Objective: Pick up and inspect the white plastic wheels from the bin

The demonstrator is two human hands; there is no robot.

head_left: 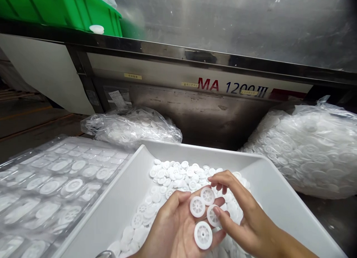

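Note:
Palm up over the bin, my left hand (178, 222) holds several small white plastic wheels (203, 235), spread over its palm and fingers. Each has a round rim, spokes and a centre hole. From the right, my right hand (240, 209) reaches in with its fingers apart. Its thumb tip touches one wheel (212, 215) lying on the left fingers, while the index finger is raised above. Below both hands, a pile of similar white wheels (175, 172) covers the bottom of a light grey bin (267, 176); the hands hide part of it.
Left of the bin lie clear plastic blister trays (55, 191) with white parts in their pockets. Clear bags of white parts stand behind (134, 128) and at right (315, 150). A metal machine ledge (178, 51) crosses the back, bearing a green crate (69, 9) and a white piece (96, 29).

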